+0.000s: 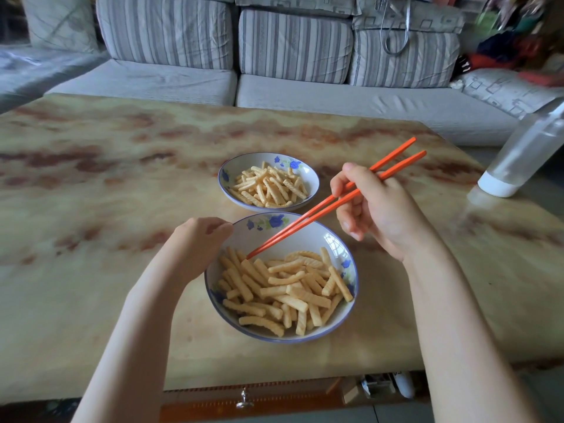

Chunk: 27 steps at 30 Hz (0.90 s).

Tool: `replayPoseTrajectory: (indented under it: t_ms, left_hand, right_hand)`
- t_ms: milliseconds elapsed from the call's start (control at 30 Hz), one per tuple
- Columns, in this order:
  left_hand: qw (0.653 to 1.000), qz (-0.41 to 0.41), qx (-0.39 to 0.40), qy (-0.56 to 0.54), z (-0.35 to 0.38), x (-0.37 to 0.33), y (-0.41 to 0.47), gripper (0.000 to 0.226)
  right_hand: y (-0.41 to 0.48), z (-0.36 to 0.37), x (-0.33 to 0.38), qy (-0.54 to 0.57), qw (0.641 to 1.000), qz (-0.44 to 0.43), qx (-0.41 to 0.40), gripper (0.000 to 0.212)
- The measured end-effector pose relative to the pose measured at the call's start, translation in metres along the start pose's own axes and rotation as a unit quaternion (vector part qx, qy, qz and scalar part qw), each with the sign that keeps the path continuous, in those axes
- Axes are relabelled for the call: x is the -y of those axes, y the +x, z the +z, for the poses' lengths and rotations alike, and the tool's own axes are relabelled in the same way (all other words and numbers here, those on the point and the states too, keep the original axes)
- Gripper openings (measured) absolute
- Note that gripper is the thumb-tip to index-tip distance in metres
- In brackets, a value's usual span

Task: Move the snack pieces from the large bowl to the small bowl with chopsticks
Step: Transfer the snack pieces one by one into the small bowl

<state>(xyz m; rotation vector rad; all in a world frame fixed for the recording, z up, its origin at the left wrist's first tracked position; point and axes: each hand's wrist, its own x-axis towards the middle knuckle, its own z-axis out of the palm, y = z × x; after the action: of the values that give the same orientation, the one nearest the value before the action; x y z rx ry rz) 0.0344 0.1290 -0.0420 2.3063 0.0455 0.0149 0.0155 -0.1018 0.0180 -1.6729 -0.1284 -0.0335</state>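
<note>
Inside large bowl [338, 248]: ridged (pale-yellow) snack pieces [290, 293]

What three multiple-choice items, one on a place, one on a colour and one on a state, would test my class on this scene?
1. Where is the small bowl? A nearer the sofa than the large bowl; B on the sofa; C inside the large bowl.
2. What colour are the chopsticks? A black; B orange; C white.
3. What is the left hand doing? A holding chopsticks; B lying flat on the table; C touching the large bowl's rim.

A: it sits beyond the large bowl. B: both sticks are orange. C: its fingers meet the rim; the right hand holds the chopsticks.
</note>
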Motion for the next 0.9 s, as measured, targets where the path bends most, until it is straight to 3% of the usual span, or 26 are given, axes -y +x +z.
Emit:
replayPoseTrajectory:
  t_ms: [267,600,900]
  left_hand:
    - [1.000,0.001,-0.002,0.004,0.000,0.000,0.001,0.025]
    - [1.000,0.002,0.001,-0.008,0.000,0.002,0.001,0.024]
    - [1.000,0.006,-0.002,-0.004,0.001,0.002,0.002,0.024]
  right_hand:
    - [0.002,0.003,-0.004,0.003,1.000,0.007,-0.017,0.040]
    - [0.006,-0.006,-0.004,0.078,0.992,-0.023,-0.095,0.039]
    - [0.019,0.000,-0.010,0.151,0.961,-0.071,-0.220,0.038]
